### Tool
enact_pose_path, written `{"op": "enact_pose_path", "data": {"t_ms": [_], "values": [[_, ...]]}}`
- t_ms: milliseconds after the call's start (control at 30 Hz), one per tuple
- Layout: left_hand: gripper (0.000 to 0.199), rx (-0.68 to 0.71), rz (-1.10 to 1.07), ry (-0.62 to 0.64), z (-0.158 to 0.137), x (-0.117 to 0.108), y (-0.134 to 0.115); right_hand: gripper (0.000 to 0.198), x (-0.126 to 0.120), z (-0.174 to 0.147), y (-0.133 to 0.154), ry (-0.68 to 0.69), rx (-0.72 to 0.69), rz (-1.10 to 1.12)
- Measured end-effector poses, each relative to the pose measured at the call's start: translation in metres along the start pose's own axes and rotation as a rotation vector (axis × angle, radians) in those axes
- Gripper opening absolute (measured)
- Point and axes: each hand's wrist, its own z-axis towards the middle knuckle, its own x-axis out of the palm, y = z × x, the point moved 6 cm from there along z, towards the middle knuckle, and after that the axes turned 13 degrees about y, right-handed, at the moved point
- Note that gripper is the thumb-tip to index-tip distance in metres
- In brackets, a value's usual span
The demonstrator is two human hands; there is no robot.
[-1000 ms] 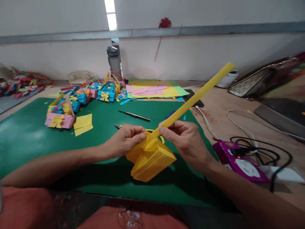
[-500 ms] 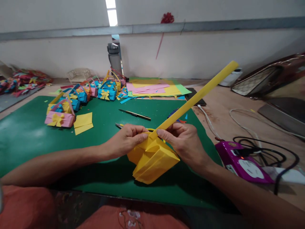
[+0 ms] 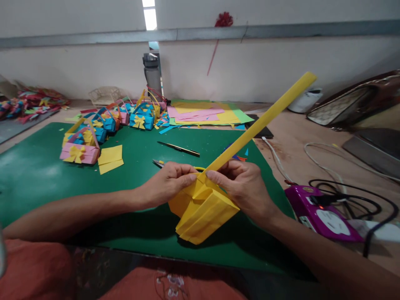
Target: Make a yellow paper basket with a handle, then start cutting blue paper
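Note:
A folded yellow paper basket point(image 3: 208, 214) is held tilted above the green mat, between both hands. My left hand point(image 3: 176, 181) pinches its upper left edge between thumb and fingers. With thumb on top, my right hand point(image 3: 242, 183) pinches the basket's other edge at the foot of a long yellow paper strip point(image 3: 259, 125). The strip slants up to the right from the basket, its far end free. Behind my hands lie scissors point(image 3: 158, 163), mostly hidden by my left hand. The fingertips under the paper are out of sight.
Finished small paper baskets point(image 3: 79, 153) stand at the left of the green mat point(image 3: 137, 233). Yellow paper squares point(image 3: 110, 159) and a pen point(image 3: 178, 148) lie beyond my hands. Coloured sheets point(image 3: 206, 113) are stacked behind. A purple power strip point(image 3: 321, 216) with cables sits at right.
The camera view has shifted slightly. Both hands keep their pinch on the paper basket and strip, with hardly any movement.

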Motion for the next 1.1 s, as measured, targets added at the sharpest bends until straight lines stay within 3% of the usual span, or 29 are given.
{"op": "enact_pose_path", "data": {"t_ms": [567, 833, 1100], "values": [[0.022, 0.023, 0.050, 0.018, 0.000, 0.001, 0.003, 0.011, 0.003, -0.001, 0.001, 0.020, 0.006, -0.067], [0.021, 0.032, 0.132, -0.098, 0.001, -0.003, 0.001, 0.013, 0.005, -0.004, 0.000, 0.034, 0.022, -0.060], [0.020, 0.064, 0.187, -0.113, 0.000, -0.004, -0.003, 0.017, 0.010, -0.003, -0.006, 0.133, 0.068, 0.101]]}}
